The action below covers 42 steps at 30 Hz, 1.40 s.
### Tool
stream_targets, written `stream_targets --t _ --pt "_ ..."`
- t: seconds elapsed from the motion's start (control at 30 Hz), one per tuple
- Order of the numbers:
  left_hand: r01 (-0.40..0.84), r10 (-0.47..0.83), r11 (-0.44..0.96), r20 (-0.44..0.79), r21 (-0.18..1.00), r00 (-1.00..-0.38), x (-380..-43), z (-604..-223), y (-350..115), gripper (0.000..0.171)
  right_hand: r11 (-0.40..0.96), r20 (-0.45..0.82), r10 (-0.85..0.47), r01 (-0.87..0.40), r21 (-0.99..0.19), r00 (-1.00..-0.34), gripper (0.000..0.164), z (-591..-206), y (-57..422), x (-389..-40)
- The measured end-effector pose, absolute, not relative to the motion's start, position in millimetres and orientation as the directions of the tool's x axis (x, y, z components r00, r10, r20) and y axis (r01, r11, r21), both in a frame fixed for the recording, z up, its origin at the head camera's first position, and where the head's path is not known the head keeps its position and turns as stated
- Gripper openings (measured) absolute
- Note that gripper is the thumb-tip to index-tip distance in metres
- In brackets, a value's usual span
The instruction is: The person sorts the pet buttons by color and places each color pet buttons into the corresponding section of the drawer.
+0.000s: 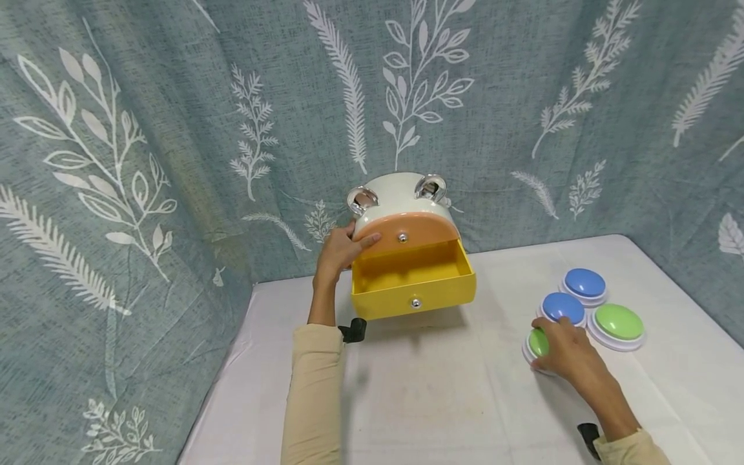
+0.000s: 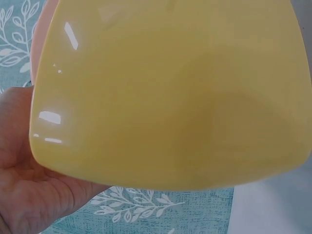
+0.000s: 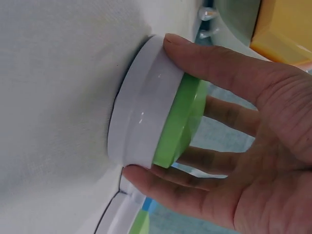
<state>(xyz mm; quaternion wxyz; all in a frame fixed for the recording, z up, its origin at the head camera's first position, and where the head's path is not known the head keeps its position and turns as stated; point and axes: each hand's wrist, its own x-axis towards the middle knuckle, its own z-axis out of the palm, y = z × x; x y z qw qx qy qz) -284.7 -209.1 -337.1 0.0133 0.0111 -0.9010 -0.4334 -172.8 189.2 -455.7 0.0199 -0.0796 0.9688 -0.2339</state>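
A small white drawer box (image 1: 395, 194) with two silver ring-shaped ears stands at the table's back. Its orange upper drawer (image 1: 424, 229) is closed, while the yellow lower drawer (image 1: 380, 305) is pulled out and holds nothing visible. My left hand (image 1: 339, 250) grips the box's left side, thumb on the orange front; its other fingers are mostly hidden. The yellow drawer's outside (image 2: 165, 97) fills most of the left wrist view. At the right, my right hand (image 1: 568, 352) holds a green-topped round button (image 3: 141, 107) by its white rim, fingers and thumb spread around it.
Two blue-topped buttons (image 1: 585, 282) and another green-topped button (image 1: 619, 321) sit close beside the right hand. A white cloth covers the table (image 1: 430, 400). Patterned blue-green curtains (image 1: 494, 129) hang behind the box and along the sides.
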Motion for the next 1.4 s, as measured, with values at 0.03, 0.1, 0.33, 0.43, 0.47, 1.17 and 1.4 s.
stream_targets --t 0.03,0.1,0.33,0.43,0.47,1.17,1.4 --pt "-0.010 -0.033 0.626 0.013 0.780 -0.999 -285 -337 -209 0.089 0.877 0.009 -0.162 -0.148 -0.458 -0.987 0.072 -456 189 -172" --pt "-0.015 -0.034 0.627 0.008 0.779 -0.999 -286 -337 -209 0.090 0.875 0.026 -0.160 -0.154 -0.459 -0.987 0.072 -456 189 -172" --pt "-0.016 -0.049 0.631 0.019 0.775 -0.999 -283 -336 -207 0.090 0.855 0.153 -0.204 -0.252 -0.454 -0.967 0.066 -442 185 -169" --pt "-0.004 -0.040 0.638 0.027 0.770 -0.999 -281 -335 -208 0.090 0.853 0.182 -0.228 -0.286 -0.436 -0.956 0.066 -425 178 -170" --pt "0.001 -0.036 0.641 0.031 0.768 -0.999 -281 -335 -208 0.090 0.853 0.185 -0.231 -0.290 -0.434 -0.955 0.066 -418 175 -170" --pt "-0.008 -0.025 0.653 0.011 0.757 -1.000 -281 -337 -212 0.091 0.689 0.304 -0.445 -0.539 -0.486 -0.843 0.062 -305 41 -196" --pt "0.006 -0.024 0.641 0.027 0.768 -0.999 -281 -337 -212 0.090 0.687 0.285 -0.509 -0.583 -0.434 -0.812 0.057 -306 -5 -218"
